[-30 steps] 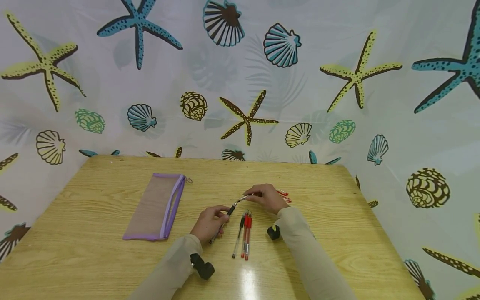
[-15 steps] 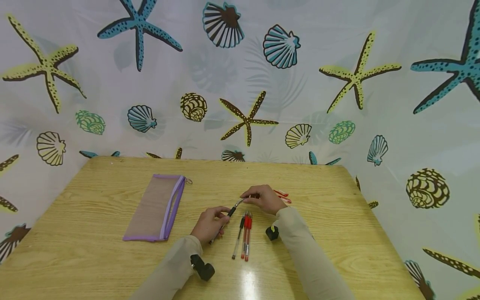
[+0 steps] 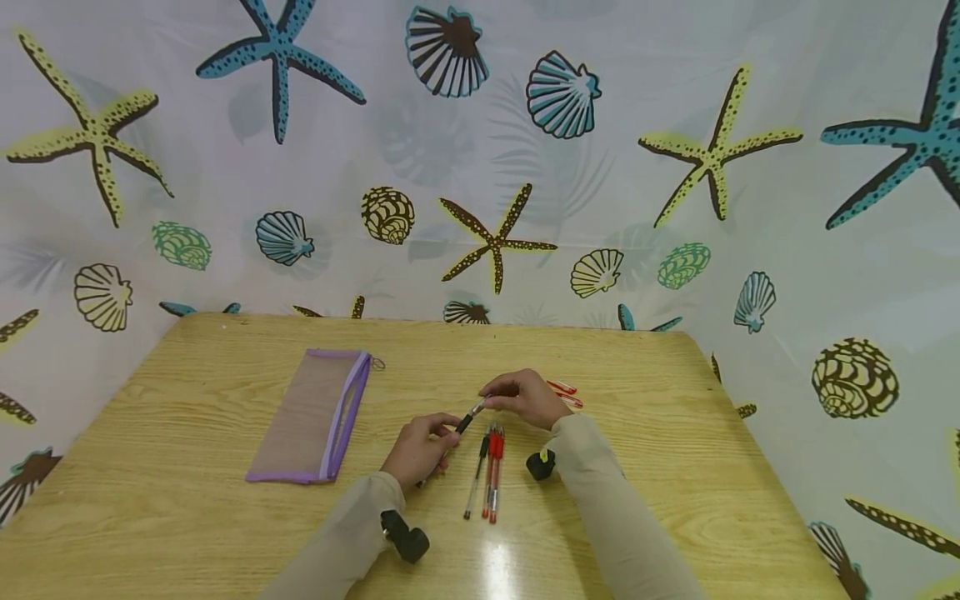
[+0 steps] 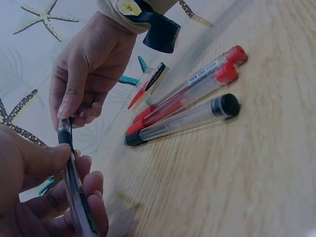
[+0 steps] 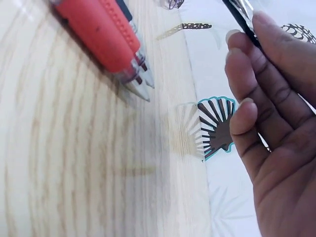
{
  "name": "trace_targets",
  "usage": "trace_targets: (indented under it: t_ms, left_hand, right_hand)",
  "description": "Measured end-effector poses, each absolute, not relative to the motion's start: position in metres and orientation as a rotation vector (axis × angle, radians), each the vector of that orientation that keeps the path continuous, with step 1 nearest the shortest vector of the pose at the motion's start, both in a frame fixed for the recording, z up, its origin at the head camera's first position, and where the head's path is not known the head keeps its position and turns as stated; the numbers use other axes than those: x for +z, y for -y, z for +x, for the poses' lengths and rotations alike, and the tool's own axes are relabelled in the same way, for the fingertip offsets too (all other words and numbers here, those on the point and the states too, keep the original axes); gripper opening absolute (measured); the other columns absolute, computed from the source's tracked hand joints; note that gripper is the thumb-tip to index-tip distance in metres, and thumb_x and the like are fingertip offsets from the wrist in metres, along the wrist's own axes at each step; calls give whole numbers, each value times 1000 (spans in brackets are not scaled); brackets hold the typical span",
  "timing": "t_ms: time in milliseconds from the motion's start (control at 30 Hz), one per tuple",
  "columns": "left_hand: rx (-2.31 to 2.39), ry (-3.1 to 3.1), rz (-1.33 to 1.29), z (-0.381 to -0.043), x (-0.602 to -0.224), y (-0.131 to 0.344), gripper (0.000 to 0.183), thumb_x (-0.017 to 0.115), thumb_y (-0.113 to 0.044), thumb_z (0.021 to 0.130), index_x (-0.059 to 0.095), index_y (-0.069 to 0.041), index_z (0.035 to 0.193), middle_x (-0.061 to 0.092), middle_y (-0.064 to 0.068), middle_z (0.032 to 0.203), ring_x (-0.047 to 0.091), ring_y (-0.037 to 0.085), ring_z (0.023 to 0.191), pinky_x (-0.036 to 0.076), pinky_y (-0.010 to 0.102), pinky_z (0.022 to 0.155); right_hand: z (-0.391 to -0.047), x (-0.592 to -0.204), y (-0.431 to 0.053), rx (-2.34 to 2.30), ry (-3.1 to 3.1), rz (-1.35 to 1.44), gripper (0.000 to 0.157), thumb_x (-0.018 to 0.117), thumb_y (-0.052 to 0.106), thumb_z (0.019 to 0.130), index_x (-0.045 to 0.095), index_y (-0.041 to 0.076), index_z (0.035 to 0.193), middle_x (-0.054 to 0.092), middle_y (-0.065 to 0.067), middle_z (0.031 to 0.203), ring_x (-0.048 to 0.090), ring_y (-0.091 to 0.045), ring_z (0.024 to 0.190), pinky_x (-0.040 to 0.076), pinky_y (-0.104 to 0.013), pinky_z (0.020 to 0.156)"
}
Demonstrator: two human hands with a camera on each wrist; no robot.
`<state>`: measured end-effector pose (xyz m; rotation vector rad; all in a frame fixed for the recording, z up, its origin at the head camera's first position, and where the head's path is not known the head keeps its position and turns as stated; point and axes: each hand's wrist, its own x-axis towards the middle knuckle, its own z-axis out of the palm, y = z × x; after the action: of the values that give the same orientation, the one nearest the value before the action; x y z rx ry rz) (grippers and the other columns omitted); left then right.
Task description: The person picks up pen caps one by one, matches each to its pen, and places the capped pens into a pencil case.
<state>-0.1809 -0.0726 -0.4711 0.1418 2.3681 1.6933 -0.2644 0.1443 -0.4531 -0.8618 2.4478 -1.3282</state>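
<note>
My left hand [image 3: 418,450] holds a black gel pen [image 4: 75,185] by its clear barrel, the pen slanting up to the right. My right hand [image 3: 527,397] pinches a clear piece with a black strip [image 5: 244,19], which looks like a pen cap, at the pen's front end. In the left wrist view the two pieces meet in line; how far they fit together is hidden. Just below the hands lie a black pen [image 3: 476,477] and two red pens [image 3: 496,467], side by side on the table, their bare tips pointing away from me.
Small red pieces, apparently pen caps [image 3: 570,400], lie beyond my right hand. A mesh pouch [image 3: 311,417] with purple edging lies flat at the left. A patterned cloth [image 3: 480,150] hangs behind the wooden table [image 3: 637,375].
My right hand has shifted slightly left, toward my left hand. The piece in its fingers, earlier at an angle to the pen, now lines up with it. Pens and pouch lie still.
</note>
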Motion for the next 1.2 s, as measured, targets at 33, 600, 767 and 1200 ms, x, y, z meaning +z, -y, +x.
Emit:
trace_targets:
  t_ms: [33, 600, 767, 1200]
  left_hand:
    - [1694, -2367, 138, -181, -471, 73, 26, 58, -10, 96, 63, -4, 121, 63, 9, 92, 58, 17, 58, 51, 31, 51]
    - [1735, -2280, 124, -181, -470, 72, 24, 56, -14, 98, 64, 4, 112, 67, 13, 88, 58, 16, 61, 52, 32, 55]
    - [1705, -2305, 118, -181, -470, 72, 24, 56, -15, 98, 66, 4, 110, 66, 12, 87, 58, 16, 60, 52, 31, 54]
    - [1694, -2297, 120, -180, -467, 72, 24, 57, -15, 98, 68, 5, 106, 66, 12, 86, 61, 16, 59, 54, 32, 55]
  right_hand:
    - [-265, -454, -144, -1347, -2438, -846, 24, 65, 11, 91, 69, -3, 111, 71, -10, 100, 66, -17, 84, 54, -34, 77]
    - [-265, -456, -139, -1525, -2247, -805, 27, 60, 9, 95, 64, -12, 112, 70, -13, 95, 65, -30, 80, 53, -47, 76]
    - [-264, -455, -137, -1533, -2252, -797, 26, 61, 8, 95, 65, -10, 112, 70, -15, 98, 65, -31, 80, 53, -46, 76]
    - [-258, -447, -134, -1630, -2215, -751, 21, 61, 0, 93, 64, -14, 108, 69, -23, 92, 59, -54, 84, 49, -59, 81]
